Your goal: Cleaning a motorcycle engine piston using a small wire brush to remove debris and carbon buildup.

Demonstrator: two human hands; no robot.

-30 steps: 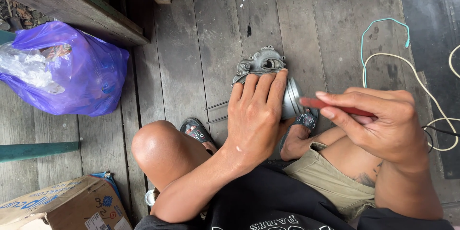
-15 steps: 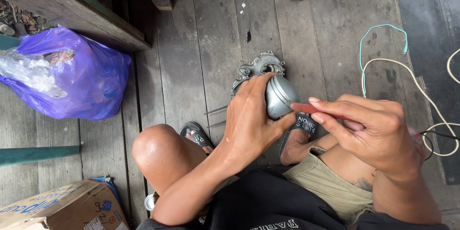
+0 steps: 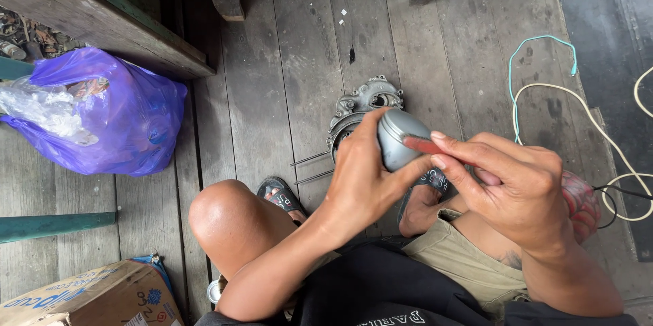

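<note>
My left hand grips a round grey metal part, a domed cap-like piece, and holds it above the floor. My right hand holds a red-handled tool whose tip rests against that grey part. Under the hands a grey cast metal engine cover lies on the wooden plank floor. I am squatting, with my knee and sandalled feet below the hands.
A purple plastic bag lies at the left by a dark wooden beam. A cardboard box sits at the bottom left. Teal and white wires curl at the right near a dark mat.
My left hand lay flat over the part a second ago. It has since lifted and turned the grey part so its dome shows, and the red tool has moved in against it.
</note>
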